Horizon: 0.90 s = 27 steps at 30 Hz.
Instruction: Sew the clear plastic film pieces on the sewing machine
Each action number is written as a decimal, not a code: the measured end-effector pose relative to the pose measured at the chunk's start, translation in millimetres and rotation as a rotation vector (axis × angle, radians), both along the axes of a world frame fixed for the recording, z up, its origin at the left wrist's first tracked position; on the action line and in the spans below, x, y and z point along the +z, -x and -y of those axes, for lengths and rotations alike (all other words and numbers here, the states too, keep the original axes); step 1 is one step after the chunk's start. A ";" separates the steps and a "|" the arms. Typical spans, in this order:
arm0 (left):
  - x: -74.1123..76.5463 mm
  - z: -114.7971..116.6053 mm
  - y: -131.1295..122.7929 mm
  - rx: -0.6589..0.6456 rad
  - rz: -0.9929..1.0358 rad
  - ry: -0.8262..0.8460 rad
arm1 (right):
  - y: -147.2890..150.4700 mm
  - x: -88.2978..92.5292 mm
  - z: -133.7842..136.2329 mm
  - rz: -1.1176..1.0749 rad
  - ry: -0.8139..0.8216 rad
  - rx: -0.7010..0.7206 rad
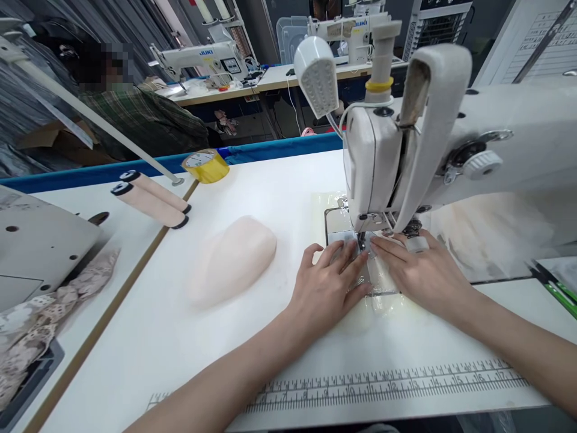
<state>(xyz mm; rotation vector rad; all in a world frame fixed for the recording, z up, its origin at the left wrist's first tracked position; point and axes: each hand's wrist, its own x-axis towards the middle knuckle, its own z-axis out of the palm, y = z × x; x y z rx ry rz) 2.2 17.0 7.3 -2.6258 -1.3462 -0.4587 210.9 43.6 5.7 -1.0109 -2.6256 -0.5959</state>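
Note:
My left hand [328,285] lies flat, fingers stretched out, on a small pale sheer piece of fabric [376,282] just in front of the needle of a white sewing machine [406,144]. My right hand [417,270] rests flat beside it on the same piece, fingertips close to the presser foot [363,240], with a strip of tape round one finger. Both hands press the piece onto the machine bed. A pale pink padded cup [232,258] lies on the white table [180,337] to the left of my left hand.
Two pink thread cones [151,198] and a yellow tape roll [206,165] lie at the table's far left. Lace fabric [40,319] hangs off another machine at left. A printed ruler [383,382] runs along the near edge. A seated person [135,114] works behind, with more sewing machines beyond.

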 end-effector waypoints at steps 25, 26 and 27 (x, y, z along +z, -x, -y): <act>28.8 -7.1 -6.4 0.004 0.300 0.510 | -12.2 21.6 8.9 -0.393 0.687 0.096; 32.1 -10.0 -5.5 0.010 0.339 0.538 | -12.4 19.7 8.5 -0.405 0.601 0.098; 35.1 -13.0 -4.6 0.005 0.361 0.552 | -12.6 18.0 8.0 -0.435 0.518 0.095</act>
